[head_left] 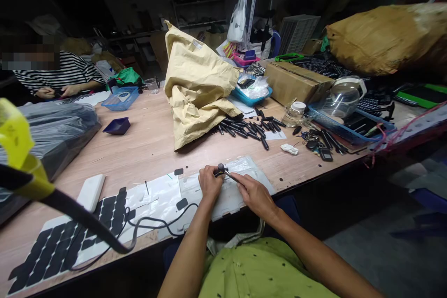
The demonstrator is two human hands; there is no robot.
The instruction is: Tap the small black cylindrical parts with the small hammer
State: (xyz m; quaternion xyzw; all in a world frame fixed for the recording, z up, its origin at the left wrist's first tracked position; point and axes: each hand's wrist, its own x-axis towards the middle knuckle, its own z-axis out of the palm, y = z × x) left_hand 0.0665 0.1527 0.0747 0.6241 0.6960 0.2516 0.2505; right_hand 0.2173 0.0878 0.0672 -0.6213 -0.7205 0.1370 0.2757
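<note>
My right hand is closed round the slim metal shaft of what looks like a small hammer, its rounded head close to the fingers of my left hand. My left hand pinches a small dark piece, mostly hidden by the fingers and the tool head. Both hands are over a clear plastic-like sheet at the table's front edge. Left of them lie a sheet of black stickers and two loose black stickers. A dark cable runs near my left forearm.
Beyond my hands, a large paper bag stands by a pile of black pen-like parts. A cardboard box, blue tray and tools are at right. A yellow-taped strap crosses left; a person in stripes sits opposite.
</note>
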